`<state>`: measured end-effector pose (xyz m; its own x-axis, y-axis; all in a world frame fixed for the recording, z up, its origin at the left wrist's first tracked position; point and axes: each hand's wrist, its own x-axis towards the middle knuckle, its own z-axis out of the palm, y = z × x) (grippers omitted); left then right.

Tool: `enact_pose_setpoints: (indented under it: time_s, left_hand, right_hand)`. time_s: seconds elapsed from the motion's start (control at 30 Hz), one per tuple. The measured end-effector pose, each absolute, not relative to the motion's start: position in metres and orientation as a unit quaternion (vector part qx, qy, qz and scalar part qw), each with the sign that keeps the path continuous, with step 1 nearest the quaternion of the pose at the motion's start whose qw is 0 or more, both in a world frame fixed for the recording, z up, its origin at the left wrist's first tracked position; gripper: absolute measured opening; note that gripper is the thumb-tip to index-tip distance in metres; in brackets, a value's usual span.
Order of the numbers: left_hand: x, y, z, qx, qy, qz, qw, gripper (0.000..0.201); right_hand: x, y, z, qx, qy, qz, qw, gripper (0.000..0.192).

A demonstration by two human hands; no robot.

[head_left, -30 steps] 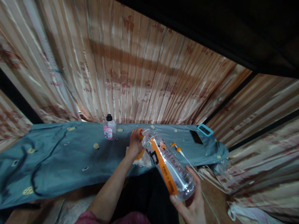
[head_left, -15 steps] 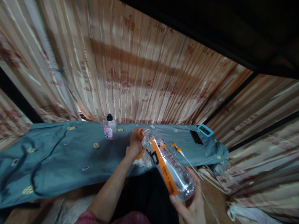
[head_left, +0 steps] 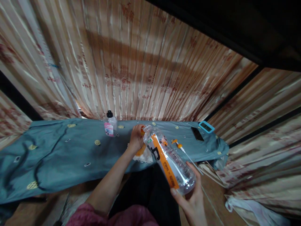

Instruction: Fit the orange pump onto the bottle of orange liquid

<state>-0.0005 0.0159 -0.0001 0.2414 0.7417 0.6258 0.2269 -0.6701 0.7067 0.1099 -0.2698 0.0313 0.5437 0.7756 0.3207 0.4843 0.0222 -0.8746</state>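
Head view: the right hand [head_left: 191, 201], low and right of centre in the frame, cups the base of a clear plastic bottle [head_left: 168, 161] with an orange label, fingers wrapped round it; the bottle tilts up and to the left, its open neck just beside the left hand [head_left: 136, 139] at the middle of the frame. The left hand is curled shut on something orange at the bottle's mouth, seemingly an orange cap [head_left: 141, 150], though the fingers hide most of it. Both meet over a white cloth [head_left: 145, 157] on the teal-covered table [head_left: 66, 157]. To work the neck well, the base should probably be held steady and the bottle kept tilted upward so the little liquid inside stays clear of the mouth. Count: two bottles, the held one and a small pink-labelled bottle [head_left: 110, 125] standing left of centre at the table's far edge; one orange-tipped pump tube [head_left: 182, 150] lying right of the bottle; one dark phone [head_left: 197, 133] and one blue-framed device [head_left: 206, 126] at the right end; striped curtains [head_left: 131, 62] fill the upper frame.
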Motion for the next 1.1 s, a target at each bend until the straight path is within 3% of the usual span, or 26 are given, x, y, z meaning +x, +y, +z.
enact_pose_setpoints:
  time_s: [0.2, 0.5, 0.8, 1.0, 1.1]
  left_hand:
    - [-0.004, 0.016, 0.001, 0.764, 0.317, 0.5, 0.255, 0.019]
    - [-0.01, 0.021, 0.0, 0.762, 0.29, 0.504, 0.285, 0.058]
    - [-0.018, 0.026, 0.001, 0.803, 0.274, 0.443, 0.289, 0.063]
    - [-0.026, 0.034, 0.008, 0.851, 0.248, 0.391, 0.248, 0.086]
    - [-0.037, 0.032, 0.008, 0.856, 0.244, 0.377, 0.255, 0.089]
  right_hand:
    - [0.107, -0.268, 0.033, -0.681, -0.439, 0.155, 0.566, 0.085]
    - [0.081, -0.257, 0.056, -0.686, -0.343, 0.172, 0.618, 0.085]
    - [0.08, -0.255, 0.06, -0.679, -0.316, 0.176, 0.639, 0.082]
    - [0.079, -0.254, 0.061, -0.683, -0.309, 0.184, 0.636, 0.082]
    - [0.078, -0.254, 0.062, -0.684, -0.308, 0.182, 0.636, 0.08]
